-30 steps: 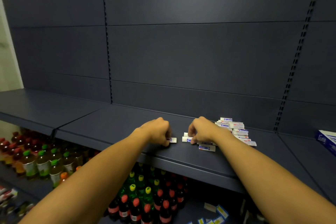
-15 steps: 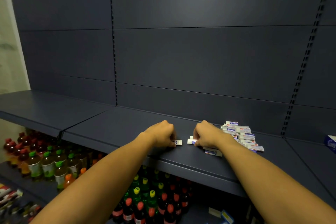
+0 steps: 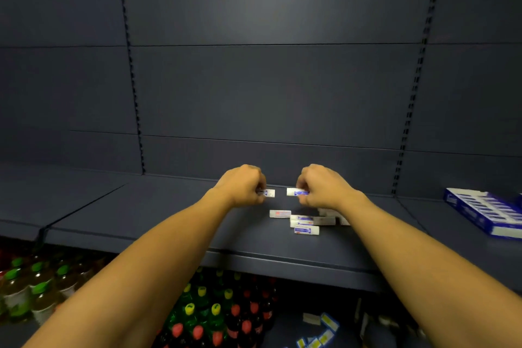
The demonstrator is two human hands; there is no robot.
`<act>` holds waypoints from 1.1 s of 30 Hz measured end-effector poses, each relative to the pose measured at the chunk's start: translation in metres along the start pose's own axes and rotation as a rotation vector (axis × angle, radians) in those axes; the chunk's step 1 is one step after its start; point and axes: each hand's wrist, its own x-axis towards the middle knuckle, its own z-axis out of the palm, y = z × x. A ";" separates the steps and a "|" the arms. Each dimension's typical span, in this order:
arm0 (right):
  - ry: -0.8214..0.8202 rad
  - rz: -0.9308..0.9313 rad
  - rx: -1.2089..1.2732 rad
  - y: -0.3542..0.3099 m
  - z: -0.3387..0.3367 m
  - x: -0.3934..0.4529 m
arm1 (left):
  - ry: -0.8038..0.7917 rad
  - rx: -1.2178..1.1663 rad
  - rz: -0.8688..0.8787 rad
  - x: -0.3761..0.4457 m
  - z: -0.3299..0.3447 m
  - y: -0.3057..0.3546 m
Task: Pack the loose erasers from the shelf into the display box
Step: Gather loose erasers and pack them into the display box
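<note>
A dark shelf (image 3: 169,212) spans the view; the blue display box (image 3: 485,213) sits at three o'clock. At centre, the left hand (image 3: 240,186) and right hand (image 3: 324,186) each pinch one eraser, lifted above loose erasers (image 3: 306,223). Pickup looks done; next, carry both rightward into the box.

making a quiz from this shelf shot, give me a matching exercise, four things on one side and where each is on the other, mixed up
Things:
1. left hand
2. right hand
3. display box
4. bottles

Places or states:
A. on the shelf at far right
B. on the lower level, under the shelf
C. pinches the eraser with a blue label, above the loose erasers
D. pinches the other eraser, to the left

Pairs: 1-D, 2-C, 3-A, 4-B
</note>
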 end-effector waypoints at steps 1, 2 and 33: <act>0.008 0.013 -0.007 0.005 -0.003 -0.005 | 0.012 -0.001 0.023 0.005 0.001 0.005; 0.015 0.025 -0.015 0.010 -0.005 -0.011 | 0.022 -0.003 0.047 0.010 0.002 0.010; 0.032 0.367 -0.154 0.207 -0.087 -0.249 | 0.041 -0.119 0.305 0.095 0.016 0.292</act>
